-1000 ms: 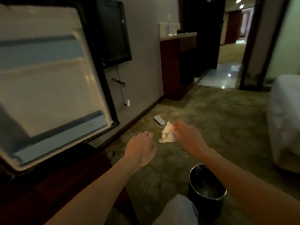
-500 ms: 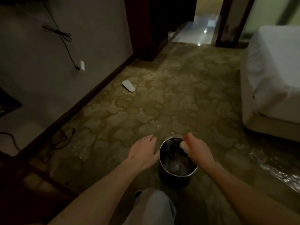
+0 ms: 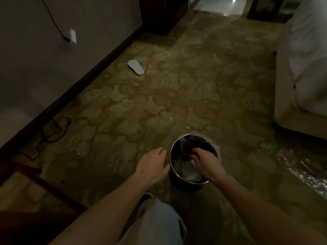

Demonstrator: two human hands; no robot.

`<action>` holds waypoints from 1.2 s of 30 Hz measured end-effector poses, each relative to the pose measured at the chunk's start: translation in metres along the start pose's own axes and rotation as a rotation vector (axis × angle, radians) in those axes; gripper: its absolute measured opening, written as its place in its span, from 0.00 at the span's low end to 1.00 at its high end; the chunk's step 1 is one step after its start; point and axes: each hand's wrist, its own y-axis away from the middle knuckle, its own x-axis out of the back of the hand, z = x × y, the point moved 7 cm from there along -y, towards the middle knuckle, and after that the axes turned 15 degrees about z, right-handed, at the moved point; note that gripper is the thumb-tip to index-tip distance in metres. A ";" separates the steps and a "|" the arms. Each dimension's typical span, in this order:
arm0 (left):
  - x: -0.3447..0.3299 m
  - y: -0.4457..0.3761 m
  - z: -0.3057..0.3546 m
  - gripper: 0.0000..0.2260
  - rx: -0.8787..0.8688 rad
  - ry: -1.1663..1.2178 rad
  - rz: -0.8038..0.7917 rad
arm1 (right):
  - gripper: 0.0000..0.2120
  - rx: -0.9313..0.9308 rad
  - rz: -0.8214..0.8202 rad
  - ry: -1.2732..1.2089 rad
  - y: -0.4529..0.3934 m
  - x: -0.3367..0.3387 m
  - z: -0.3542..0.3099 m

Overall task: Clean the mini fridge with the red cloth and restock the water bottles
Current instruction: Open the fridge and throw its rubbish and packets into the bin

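My right hand (image 3: 206,163) hung loosely curled over the bin (image 3: 177,175), empty; my left hand (image 3: 153,166), beside it, lay open.

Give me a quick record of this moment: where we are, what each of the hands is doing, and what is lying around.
place: carpeted room, bed on the right
bin: small, round, dark, on the carpet, white paper inside
right hand: reaching into the bin, over the paper; grip unclear
left hand: open, beside the bin
floor: one white slipper near the wall
fridge: out of view

The single head-worn camera looks steeply down, close over the carpet (image 3: 177,94) from above.
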 end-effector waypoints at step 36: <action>0.461 0.517 -0.161 0.25 0.529 -0.577 0.865 | 0.30 1.136 0.218 -0.060 0.309 0.181 -0.638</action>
